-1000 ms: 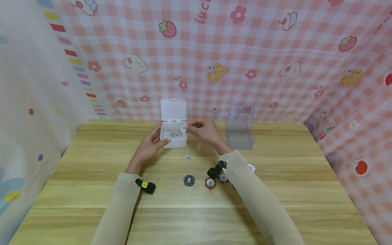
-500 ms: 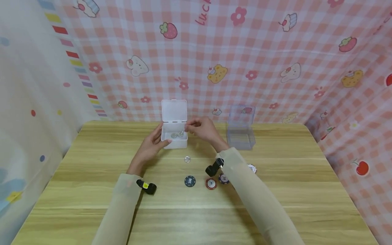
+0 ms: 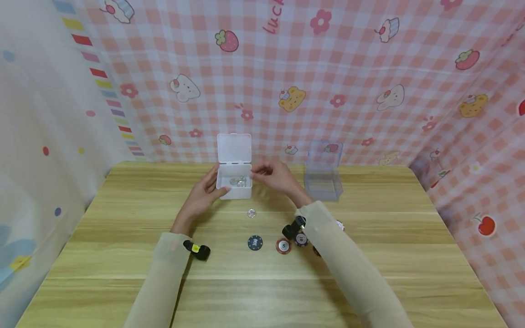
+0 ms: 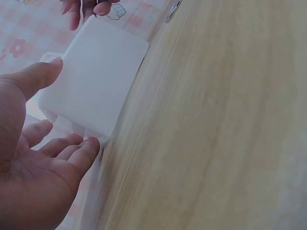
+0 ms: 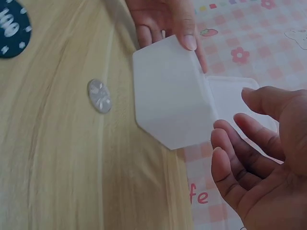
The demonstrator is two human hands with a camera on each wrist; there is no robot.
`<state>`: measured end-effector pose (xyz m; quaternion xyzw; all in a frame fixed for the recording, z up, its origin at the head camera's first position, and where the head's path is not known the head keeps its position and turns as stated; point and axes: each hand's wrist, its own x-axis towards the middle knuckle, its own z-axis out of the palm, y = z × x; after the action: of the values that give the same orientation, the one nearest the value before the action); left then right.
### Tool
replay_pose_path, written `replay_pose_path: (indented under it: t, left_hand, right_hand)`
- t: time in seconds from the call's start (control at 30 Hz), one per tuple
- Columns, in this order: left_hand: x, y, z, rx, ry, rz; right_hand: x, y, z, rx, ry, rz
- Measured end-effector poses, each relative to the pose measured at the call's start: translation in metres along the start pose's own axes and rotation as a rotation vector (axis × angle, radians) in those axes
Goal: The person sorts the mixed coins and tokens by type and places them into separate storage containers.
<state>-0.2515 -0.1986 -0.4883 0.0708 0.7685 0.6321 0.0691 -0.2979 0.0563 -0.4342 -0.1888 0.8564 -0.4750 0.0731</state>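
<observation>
An open white plastic box (image 3: pixel 235 193) stands near the back of the table, with several silver coins (image 3: pixel 238 181) inside. My left hand (image 3: pixel 200 197) holds the box from its left, thumb over the front rim and fingers along the side. At the right rim is my right hand (image 3: pixel 275 176); the right wrist view shows its thumb and fingers apart, with nothing between them. One silver coin (image 5: pixel 99 96) lies on the table in front of the box. The box's lid (image 3: pixel 234 148) stands raised at the back.
To the right stands a clear box (image 3: pixel 323 186) with its lid up. Poker chips lie nearer the front: a dark one (image 3: pixel 255 243), a red one (image 3: pixel 284 246) and a blue one (image 3: pixel 301 239), others partly under the right sleeve. Patterned cloth hangs behind the table (image 3: pixel 262 296).
The coin pinched in my right hand has been let go and now lies with the others in the white box. The right hand has drawn slightly back to the right; the left keeps its place.
</observation>
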Motion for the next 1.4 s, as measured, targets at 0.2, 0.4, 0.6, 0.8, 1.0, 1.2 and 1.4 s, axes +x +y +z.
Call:
replay_pose_path:
  t: [0.2,0.4,0.6,0.8,1.0,1.2,1.4]
  left_hand:
    - [-0.001,0.002,0.001,-0.001,0.001,-0.004]
    - [0.000,0.000,0.000,0.006,0.007,-0.003]
    - [0.001,-0.002,0.000,0.004,0.007,0.008]
    - [0.001,-0.002,0.000,0.012,0.009,0.004]
    - [0.001,-0.002,0.001,0.003,0.015,-0.003]
    - [0.001,-0.002,0.000,-0.002,0.012,-0.002]
    - [0.002,-0.004,-0.001,-0.008,0.010,-0.001]
  right_hand:
    - [-0.007,0.006,-0.001,-0.076,-0.060,0.004]
    - [-0.016,0.011,0.000,-0.070,-0.132,0.049]
    - [-0.024,0.017,0.003,-0.097,-0.171,0.053]
    - [-0.031,0.023,0.008,-0.099,-0.219,0.030]
    - [-0.037,0.026,0.014,-0.117,-0.256,0.035]
    - [-0.041,0.027,0.020,-0.114,-0.266,0.050]
    - [-0.044,0.031,0.027,-0.138,-0.255,0.054]
